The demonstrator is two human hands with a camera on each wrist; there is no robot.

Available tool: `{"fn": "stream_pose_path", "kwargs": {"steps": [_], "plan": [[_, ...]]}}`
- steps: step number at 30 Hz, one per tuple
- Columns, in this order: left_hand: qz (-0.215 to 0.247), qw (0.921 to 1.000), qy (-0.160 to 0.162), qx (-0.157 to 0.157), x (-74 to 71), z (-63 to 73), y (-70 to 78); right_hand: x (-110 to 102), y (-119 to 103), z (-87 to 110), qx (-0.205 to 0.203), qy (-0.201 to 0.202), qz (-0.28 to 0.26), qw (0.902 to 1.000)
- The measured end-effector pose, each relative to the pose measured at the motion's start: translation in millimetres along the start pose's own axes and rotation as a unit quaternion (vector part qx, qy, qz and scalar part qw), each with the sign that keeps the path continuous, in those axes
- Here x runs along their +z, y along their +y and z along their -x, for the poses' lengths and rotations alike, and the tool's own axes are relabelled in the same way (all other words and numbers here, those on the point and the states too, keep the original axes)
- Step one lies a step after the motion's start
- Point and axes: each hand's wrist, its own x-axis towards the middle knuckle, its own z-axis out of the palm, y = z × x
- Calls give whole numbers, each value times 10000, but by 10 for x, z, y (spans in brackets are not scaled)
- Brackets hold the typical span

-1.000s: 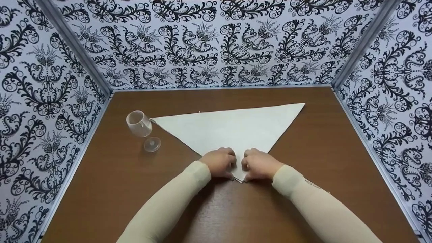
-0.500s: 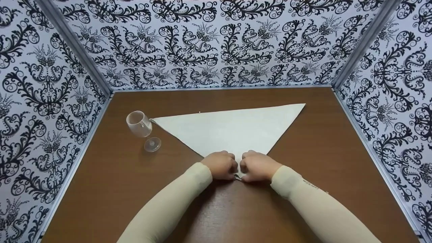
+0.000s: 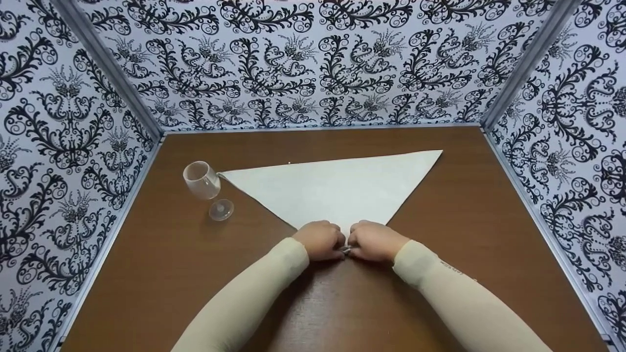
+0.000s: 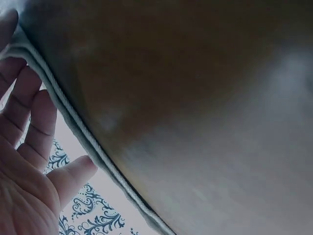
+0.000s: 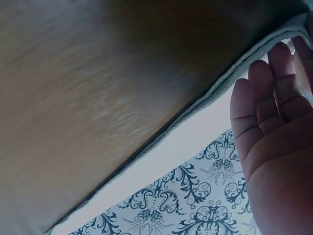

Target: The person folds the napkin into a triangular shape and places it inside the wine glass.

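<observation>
A white cloth napkin (image 3: 337,188), folded into a triangle, lies on the table with its long edge at the back and its point toward the person. Both hands meet at that near point. My left hand (image 3: 320,240) pinches the left side of the turned-up tip, while my right hand (image 3: 374,241) pinches the right side, close beside it. A small rolled bit of cloth shows between the thumbs. In the left wrist view, the fingers (image 4: 41,122) lie along the layered napkin edge (image 4: 93,142). The right wrist view has the fingertips under the curled cloth edge (image 5: 234,73).
A clear stemmed wine glass (image 3: 203,182) stands on the left of the brown table (image 3: 489,234), right by the napkin's left corner. Patterned black-and-white walls (image 3: 313,63) with grey metal frames enclose the table at the back and sides.
The napkin's near tip, flat at first, has been curled up and away from the person between the thumbs. Both hands have drawn slightly closer together.
</observation>
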Motion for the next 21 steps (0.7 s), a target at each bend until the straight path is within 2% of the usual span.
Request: {"fn": "stream_pose_path", "kwargs": {"steps": [7, 10, 15, 21], "plan": [[57, 9999, 116, 9, -9, -5, 9, -47, 6, -12, 347, -138, -613, 9974], [256, 9995, 139, -88, -12, -2, 8, -49, 18, -15, 450, -135, -841, 9954], [519, 9982, 157, -272, -2, 6, 13, -26, 56, -10, 464, -157, -829, 9954], [597, 9977, 126, -308, -9, 7, 24, -21, 78, -4, 524, -99, -842, 9950]]}}
